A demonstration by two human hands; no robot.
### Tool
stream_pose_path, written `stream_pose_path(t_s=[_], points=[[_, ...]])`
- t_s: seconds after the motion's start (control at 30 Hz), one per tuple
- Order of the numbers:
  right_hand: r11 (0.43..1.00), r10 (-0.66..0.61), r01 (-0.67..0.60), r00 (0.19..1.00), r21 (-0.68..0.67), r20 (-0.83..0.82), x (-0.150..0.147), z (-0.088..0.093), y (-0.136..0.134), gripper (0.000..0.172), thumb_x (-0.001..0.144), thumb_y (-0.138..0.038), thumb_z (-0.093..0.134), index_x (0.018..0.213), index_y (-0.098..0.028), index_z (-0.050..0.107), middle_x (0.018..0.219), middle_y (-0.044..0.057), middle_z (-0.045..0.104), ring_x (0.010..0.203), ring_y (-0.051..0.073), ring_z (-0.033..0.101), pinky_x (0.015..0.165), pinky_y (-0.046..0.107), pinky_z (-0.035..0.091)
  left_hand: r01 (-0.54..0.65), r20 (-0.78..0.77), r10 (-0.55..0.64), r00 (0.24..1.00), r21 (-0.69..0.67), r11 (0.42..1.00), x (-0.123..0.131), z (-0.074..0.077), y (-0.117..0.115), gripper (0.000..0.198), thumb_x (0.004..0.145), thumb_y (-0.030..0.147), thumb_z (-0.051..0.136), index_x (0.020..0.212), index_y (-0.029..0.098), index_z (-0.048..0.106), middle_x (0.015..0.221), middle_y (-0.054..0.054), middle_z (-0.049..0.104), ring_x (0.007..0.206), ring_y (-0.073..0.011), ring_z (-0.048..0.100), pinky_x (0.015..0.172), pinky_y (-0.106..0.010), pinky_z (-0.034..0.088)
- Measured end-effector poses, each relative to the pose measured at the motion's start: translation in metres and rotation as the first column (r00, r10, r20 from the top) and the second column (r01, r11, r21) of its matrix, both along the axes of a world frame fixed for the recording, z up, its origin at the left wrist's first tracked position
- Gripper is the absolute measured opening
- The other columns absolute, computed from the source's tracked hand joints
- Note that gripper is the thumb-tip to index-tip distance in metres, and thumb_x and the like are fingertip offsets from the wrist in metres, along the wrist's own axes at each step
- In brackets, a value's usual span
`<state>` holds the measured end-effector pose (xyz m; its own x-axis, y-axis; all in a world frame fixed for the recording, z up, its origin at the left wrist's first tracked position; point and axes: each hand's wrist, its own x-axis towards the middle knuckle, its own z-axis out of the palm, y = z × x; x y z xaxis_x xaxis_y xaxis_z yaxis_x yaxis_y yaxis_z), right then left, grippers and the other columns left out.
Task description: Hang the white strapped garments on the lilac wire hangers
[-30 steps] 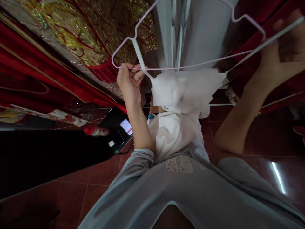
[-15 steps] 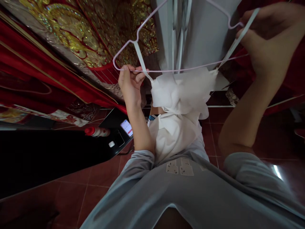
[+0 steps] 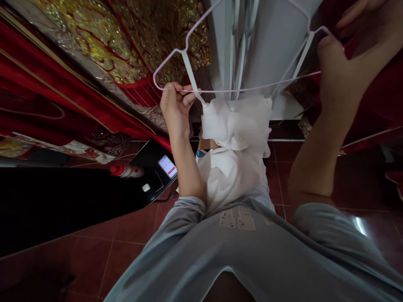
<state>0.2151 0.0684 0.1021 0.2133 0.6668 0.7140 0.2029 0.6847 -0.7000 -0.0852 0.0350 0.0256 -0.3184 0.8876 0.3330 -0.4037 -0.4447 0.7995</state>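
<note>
A pale pink wire hanger (image 3: 239, 90) spans the space before me. My left hand (image 3: 178, 102) pinches its lower bar near the left corner, close to a white strap (image 3: 191, 75) that sits in the left notch. From the hanger hangs a white ruffled garment (image 3: 237, 123), its lower part bunched over my lap. The other strap (image 3: 304, 56) loops over the right notch. Beside that end is my right hand (image 3: 349, 58), thumb against the hanger and fingers spread apart, with no strap held between them. Its fingertips are partly cut off by the frame.
Red and gold sequined garments (image 3: 126, 42) hang at the left, with dark red cloth (image 3: 378, 105) at the right. A black table (image 3: 78, 205) bears a red-capped bottle (image 3: 126, 170), a lit phone (image 3: 167, 166) and a small white case (image 3: 146, 187). Grey panels (image 3: 270, 50) stand ahead.
The right strap has gone from my right hand's fingers onto the hanger's right notch. My right hand has opened and shifted slightly right. My left hand keeps its pinch on the hanger.
</note>
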Motion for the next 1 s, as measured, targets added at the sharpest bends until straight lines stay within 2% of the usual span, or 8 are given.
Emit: stream_pose_path(t_s=[0.07,0.1,0.23,0.4,0.53,0.7,0.87,1.0], points=[[0.989,0.016,-0.032,0.994,0.145,0.112,-0.016,-0.007,-0.012,0.024,0.073,0.003,0.057,0.080,-0.017,0.069,0.071,-0.001,0.049,0.066,0.005,0.045,0.063,0.020,0.036,-0.020,-0.005,0.019,1.000,-0.024,1.000,0.001,0.001,0.000,0.037,0.111,0.024,0.028,0.082,0.026,0.052,0.082,0.001,0.068,0.081,-0.0206,0.064,0.091,-0.039,0.048],[0.990,0.059,-0.081,0.982,0.113,0.180,-0.025,-0.012,-0.019,0.024,0.075,-0.001,0.060,0.087,-0.019,0.071,0.064,-0.002,0.048,0.058,0.005,0.043,0.056,0.021,0.033,-0.024,-0.014,0.023,1.000,-0.039,0.999,0.001,0.002,-0.001,0.035,0.111,0.025,0.029,0.083,0.026,0.051,0.083,0.001,0.068,0.083,-0.0207,0.065,0.091,-0.038,0.048],[0.938,0.257,-0.174,0.929,-0.299,0.266,-0.055,-0.040,-0.036,0.013,0.089,-0.026,0.061,0.098,-0.022,0.069,0.050,-0.004,0.048,0.043,0.006,0.041,0.045,0.022,0.026,-0.018,-0.047,0.017,0.999,-0.018,1.000,-0.001,0.000,-0.005,0.029,0.109,0.031,0.037,0.085,0.027,0.053,0.086,0.002,0.069,0.086,-0.0214,0.065,0.092,-0.039,0.048],[0.962,0.133,-0.102,0.985,-0.252,0.112,-0.070,-0.068,-0.031,0.041,0.085,-0.059,0.062,0.072,-0.022,0.052,0.048,-0.005,0.036,0.042,0.006,0.030,0.046,0.026,0.018,0.034,-0.143,-0.026,0.989,0.052,0.998,0.007,-0.007,-0.019,0.014,0.099,0.041,0.059,0.101,0.028,0.063,0.103,0.000,0.071,0.096,-0.0253,0.066,0.094,-0.043,0.046],[0.965,0.131,-0.099,0.984,-0.244,0.118,-0.072,-0.069,-0.031,0.041,0.080,-0.063,0.066,0.074,-0.024,0.053,0.048,-0.005,0.031,0.043,0.007,0.022,0.049,0.027,0.016,0.040,-0.264,-0.040,0.964,-0.005,0.999,0.020,-0.008,-0.032,0.014,0.096,0.036,0.064,0.105,0.026,0.068,0.112,-0.005,0.070,0.113,-0.0283,0.060,0.096,-0.042,0.044],[0.960,0.129,-0.096,0.985,-0.264,0.111,-0.073,-0.073,-0.029,0.042,0.078,-0.065,0.067,0.074,-0.026,0.052,0.050,-0.005,0.033,0.044,0.007,0.023,0.048,0.027,0.015,-0.063,-0.395,0.035,0.918,-0.058,0.996,0.024,-0.004,-0.044,0.011,0.094,0.032,0.064,0.096,0.026,0.073,0.095,-0.006,0.070,0.098,-0.0300,0.062,0.088,-0.043,0.046],[0.961,0.131,-0.107,0.988,-0.253,0.078,-0.072,-0.082,-0.013,0.043,0.074,-0.065,0.069,0.073,-0.026,0.050,0.051,-0.005,0.035,0.042,0.008,0.028,0.046,0.027,0.017,0.155,-0.286,-0.199,0.937,-0.169,0.973,0.014,0.032,-0.054,0.027,0.094,0.048,0.052,0.103,0.034,0.074,0.115,-0.005,0.067,0.075,-0.0304,0.062,0.061,-0.043,0.049],[0.948,0.150,-0.112,0.983,-0.297,0.105,-0.072,-0.083,-0.007,0.039,0.078,-0.057,0.069,0.073,-0.026,0.047,0.052,-0.004,0.039,0.044,0.009,0.032,0.047,0.026,0.021,0.266,-0.156,-0.297,0.942,-0.193,0.944,0.004,0.080,-0.046,0.074,0.107,0.041,0.001,0.106,0.026,0.073,0.138,0.002,0.055,0.102,-0.0305,0.059,0.083,-0.042,0.053]])
